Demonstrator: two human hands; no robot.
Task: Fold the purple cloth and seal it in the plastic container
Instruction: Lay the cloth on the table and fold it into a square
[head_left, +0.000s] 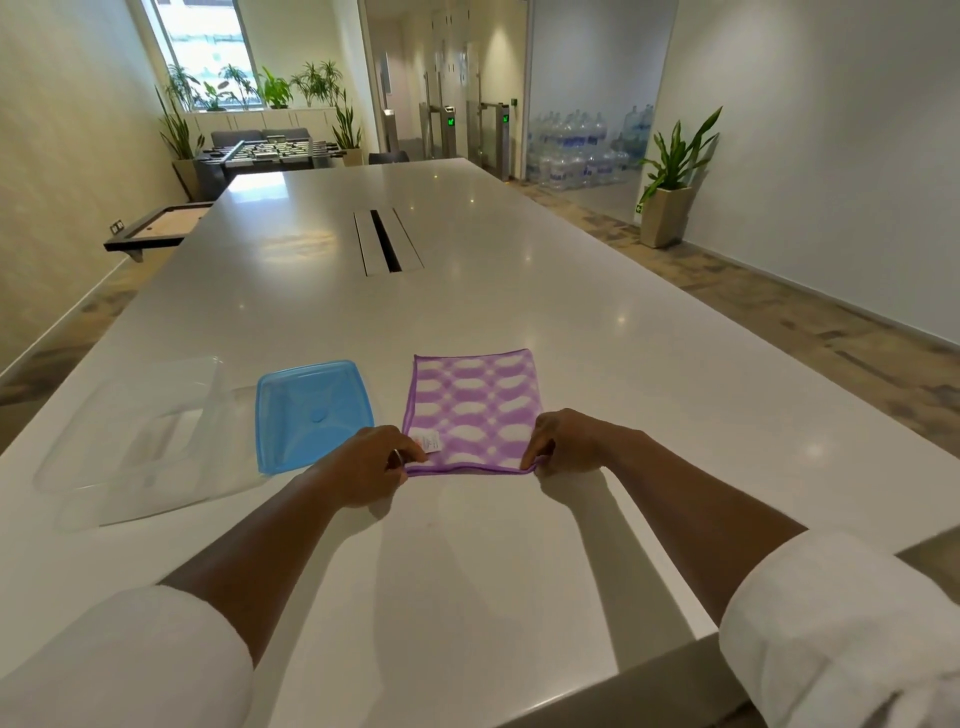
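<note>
Extending from white sleeves (124, 660) at the near table (467, 597) edge, both bare forearms reach forward over the white surface. The left hand (363, 465) pinches the near left corner of the purple cloth (475, 410) between thumb and fingers, close to a small white label (430, 442) sewn at that corner. The right hand (569, 441) pinches the near right corner of the same cloth, its fingers curled down onto the hem.

The purple cloth lies flat on the table between and just beyond the two hands. It shows a purple and white oval pattern with a purple border, and its outline is roughly rectangular. Whether it is already folded into layers cannot be told from this view.

Just beside the cloth, on its left, a blue lid (316, 413) rests on the table, apart from the cloth. Further left, a clear plastic container (140, 441) sits on the table, uncovered and near the blue lid. Nothing is visible inside it.

Farther along the table centre, a cable slot (387, 241) with open flaps is set into the surface. Beyond the table end stand a foosball table (265, 150) and potted plants (306, 83) below a window. On the far right, stacked water bottles (582, 150) sit behind glass, and another potted plant (670, 176) stands by the wall.
</note>
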